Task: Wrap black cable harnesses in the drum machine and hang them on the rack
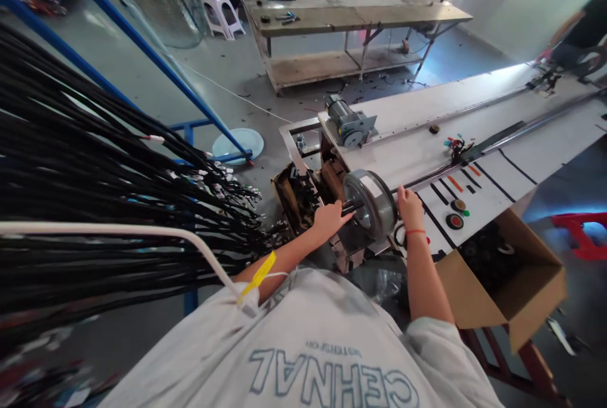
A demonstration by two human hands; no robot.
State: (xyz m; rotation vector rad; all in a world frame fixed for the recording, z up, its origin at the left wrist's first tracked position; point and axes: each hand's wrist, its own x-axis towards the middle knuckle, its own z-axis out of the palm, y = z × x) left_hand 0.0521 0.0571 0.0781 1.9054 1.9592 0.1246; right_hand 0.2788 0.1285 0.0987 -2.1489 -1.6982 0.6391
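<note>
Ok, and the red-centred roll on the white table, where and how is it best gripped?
I'd pinch the red-centred roll across its outer rim, from above and the near side: it lies flat on the white table, and a smaller roll crowds its far side. The right hand is the nearer one.

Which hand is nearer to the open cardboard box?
Right. The right hand is at the side of the grey wheel towards the box; the left hand, at the wheel's opposite side.
</note>
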